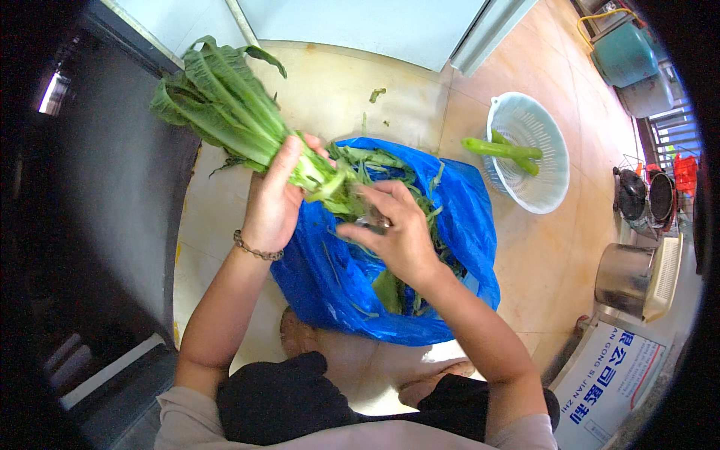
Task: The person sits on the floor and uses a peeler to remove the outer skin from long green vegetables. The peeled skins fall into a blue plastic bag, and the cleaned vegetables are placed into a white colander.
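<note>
My left hand [281,185] grips a leafy celtuce [236,112] around its stem, its leaves pointing to the upper left. Part of the stem is pale where the skin is off. In my right hand [402,230] is a metal tool, seemingly a vegetable peeler [372,216], blurred and partly hidden by the fingers. It sits at the stem's lower end. Beneath both hands a blue plastic bag [472,208] gapes on the floor, holding green peelings [388,289] and leaf scraps.
To the right stands a pale plastic colander [554,169] with peeled green stems [500,149] in it, one jutting over the rim. Peel scraps [377,94] lie on the tiled floor beyond the bag. A dark cabinet [124,185] borders the left; a steel pot [621,278] stands far right.
</note>
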The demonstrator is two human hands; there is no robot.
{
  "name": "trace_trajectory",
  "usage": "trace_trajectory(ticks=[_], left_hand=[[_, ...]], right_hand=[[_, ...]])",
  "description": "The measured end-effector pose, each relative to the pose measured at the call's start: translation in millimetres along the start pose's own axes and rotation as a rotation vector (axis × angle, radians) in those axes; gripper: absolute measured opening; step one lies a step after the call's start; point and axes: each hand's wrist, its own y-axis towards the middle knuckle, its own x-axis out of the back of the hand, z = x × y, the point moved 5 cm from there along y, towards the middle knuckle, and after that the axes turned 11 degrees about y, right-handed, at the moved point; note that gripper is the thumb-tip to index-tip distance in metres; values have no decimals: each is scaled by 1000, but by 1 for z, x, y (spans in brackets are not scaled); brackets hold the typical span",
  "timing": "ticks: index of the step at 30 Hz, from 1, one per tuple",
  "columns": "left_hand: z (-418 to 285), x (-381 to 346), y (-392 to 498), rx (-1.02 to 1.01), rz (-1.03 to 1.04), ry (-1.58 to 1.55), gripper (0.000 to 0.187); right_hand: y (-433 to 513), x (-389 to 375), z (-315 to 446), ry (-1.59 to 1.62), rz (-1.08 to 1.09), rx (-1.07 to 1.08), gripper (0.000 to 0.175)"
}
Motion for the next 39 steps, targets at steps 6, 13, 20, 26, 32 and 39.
trace_trajectory(ticks=[6,13,20,26,32,39], left_hand=[[-2,9,-2,16,-105,-65,38],[3,53,11,25,-125,-243,56],[2,0,11,2,68,-91,89],[-27,-32,6,-39,190,98,91],[-55,-26,7,-188,-21,404,51],[-66,-24,-7,-254,-188,236,29]], right_hand=[[-3,7,-50,518,-265,-491,20],[-103,74,-83,-569,537,-601,26],[-21,41,24,-95,72,16,37],[71,-9,85,168,-129,125,48],[75,-13,75,610,-82,-260,26],[69,-17,108,570,-163,-40,33]])
